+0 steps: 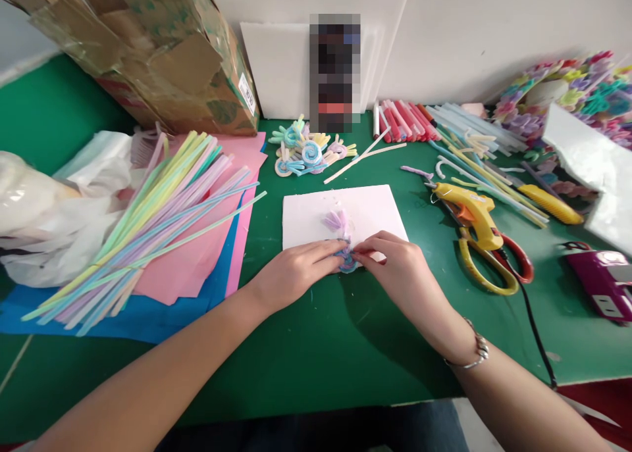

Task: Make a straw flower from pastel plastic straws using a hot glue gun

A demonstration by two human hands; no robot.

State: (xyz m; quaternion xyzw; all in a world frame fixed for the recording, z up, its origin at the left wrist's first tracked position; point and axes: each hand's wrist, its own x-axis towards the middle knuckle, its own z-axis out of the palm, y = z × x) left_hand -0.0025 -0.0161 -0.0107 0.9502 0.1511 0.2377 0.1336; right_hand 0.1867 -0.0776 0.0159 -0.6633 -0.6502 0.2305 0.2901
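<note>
A small pipe-cleaner figure (347, 264), with a blue coiled lower part and a lilac looped top, lies at the front edge of a white foam board (316, 218). Fingers of my left hand (301, 266) press on its left side. From the right, my right hand (395, 261) pinches its edge between thumb and fingertips. Both hands partly cover the figure, so its full shape is hidden. Beyond the board sits a pile of finished pastel pipe-cleaner pieces (311, 154), some coiled and some looped.
Pastel pipe cleaners (162, 222) lie over pink and blue sheets at left, near a cardboard box (172, 64). At right are a yellow glue gun (469, 208), scissors (481, 274), a yellow cutter (550, 202), red markers (407, 120) and a purple power adapter (600, 277).
</note>
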